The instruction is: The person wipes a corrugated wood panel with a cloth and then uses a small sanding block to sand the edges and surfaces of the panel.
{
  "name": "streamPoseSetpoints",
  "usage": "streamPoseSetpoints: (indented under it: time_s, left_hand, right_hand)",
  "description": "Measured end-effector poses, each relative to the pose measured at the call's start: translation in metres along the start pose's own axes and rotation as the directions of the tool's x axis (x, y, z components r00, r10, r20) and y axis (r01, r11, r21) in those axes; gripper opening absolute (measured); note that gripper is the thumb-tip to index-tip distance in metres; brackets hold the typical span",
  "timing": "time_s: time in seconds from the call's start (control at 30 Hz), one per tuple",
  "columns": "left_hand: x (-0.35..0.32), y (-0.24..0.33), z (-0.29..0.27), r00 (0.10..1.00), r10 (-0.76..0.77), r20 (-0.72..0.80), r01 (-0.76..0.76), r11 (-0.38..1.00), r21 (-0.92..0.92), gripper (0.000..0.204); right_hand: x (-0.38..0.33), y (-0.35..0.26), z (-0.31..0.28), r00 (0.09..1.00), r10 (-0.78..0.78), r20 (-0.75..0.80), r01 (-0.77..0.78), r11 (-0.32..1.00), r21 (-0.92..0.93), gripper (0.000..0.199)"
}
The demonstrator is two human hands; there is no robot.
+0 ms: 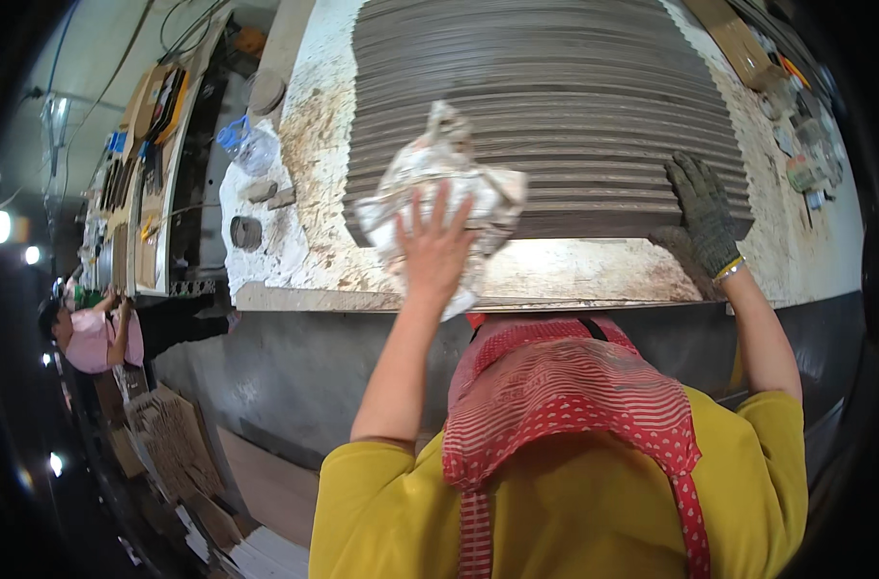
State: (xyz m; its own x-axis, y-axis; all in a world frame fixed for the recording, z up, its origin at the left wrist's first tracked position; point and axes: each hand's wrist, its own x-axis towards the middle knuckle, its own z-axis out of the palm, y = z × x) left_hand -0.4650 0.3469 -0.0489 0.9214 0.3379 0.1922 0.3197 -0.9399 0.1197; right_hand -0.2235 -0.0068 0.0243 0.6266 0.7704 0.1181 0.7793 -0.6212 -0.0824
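A wide stack of long grey-brown ribbed strips (pixel 545 125) lies side by side across the white worktable. My bare left hand (pixel 433 241) rests flat, fingers spread, on a crumpled, stained white rag (pixel 449 154). That rag covers the near left part of the strips and hangs over the table's front edge. At the near right end, my right hand (pixel 702 207), in a dark grey knitted glove, lies with its fingers stretched out over the strip ends. Beside its wrist is a dark brown patch (pixel 681 253) that I cannot make out.
Brown grime covers the white tabletop (pixel 314 183). A clear plastic jug with a blue handle (pixel 246 145) and a dark round roll (pixel 246 233) sit at left. Bottles (pixel 811 169) and a cardboard box (pixel 739 43) line the right. A co-worker in pink (pixel 92 338) is far left.
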Motion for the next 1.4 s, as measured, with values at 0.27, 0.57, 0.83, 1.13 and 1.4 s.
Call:
streamPoseSetpoints:
  time_s: [0.27, 0.57, 0.83, 1.13, 1.4]
  left_hand:
    - [-0.011, -0.126, -0.029, 0.956, -0.193, -0.219, 0.164, 0.976, -0.143, 0.045]
    - [0.035, 0.034, -0.067, 0.875, 0.194, -0.444, -0.281, 0.950, -0.137, 0.033]
    - [0.006, -0.017, 0.026, 0.969, 0.154, -0.195, -0.145, 0.988, 0.061, 0.064]
    - [0.031, -0.088, -0.099, 0.846, -0.268, -0.460, 0.141, 0.946, -0.291, 0.022]
    - [0.049, 0.026, -0.017, 0.960, 0.148, -0.238, -0.196, 0.962, -0.190, 0.033]
  right_hand:
    - [-0.002, 0.005, 0.003, 1.000, 0.026, 0.017, -0.025, 0.999, -0.029, 0.109]
    - [0.000, 0.004, 0.009, 1.000, 0.017, -0.003, -0.017, 1.000, -0.004, 0.113]
    - [0.001, 0.017, 0.023, 1.000, 0.018, 0.002, -0.018, 0.997, -0.072, 0.117]
    - [-0.001, 0.013, 0.017, 0.999, -0.013, -0.041, 0.010, 0.997, -0.071, 0.116]
    - [0.002, 0.012, 0.020, 1.000, 0.019, -0.012, -0.020, 0.997, -0.079, 0.114]
